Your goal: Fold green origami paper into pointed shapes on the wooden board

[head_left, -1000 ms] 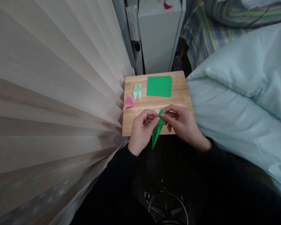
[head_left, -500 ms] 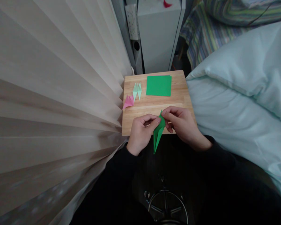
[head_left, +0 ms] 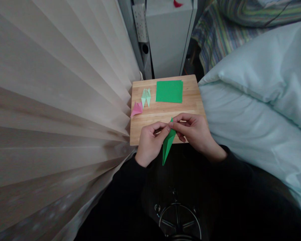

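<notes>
Basically, the green fold point(head_left: 169, 141) is pinched up top by left hand point(head_left: 149, 142) and right hand point(head_left: 196, 132), probably for control; sheets point(head_left: 169, 91) are parked near the board's point(head_left: 165, 110) far edge, likely for space.

Two hands, a left hand point(head_left: 152, 142) and a right hand point(head_left: 197, 134), appear with one folded green paper point(head_left: 168, 144), one pink folded paper point(head_left: 137, 108) and mint folded paper point(head_left: 143, 97), whether one piece or two unclear. Also seen: one stack of green sheets point(head_left: 169, 91), uncountable, one wooden tabletop point(head_left: 165, 115), one curtain point(head_left: 65, 83) and one cabinet point(head_left: 168, 43).
</notes>
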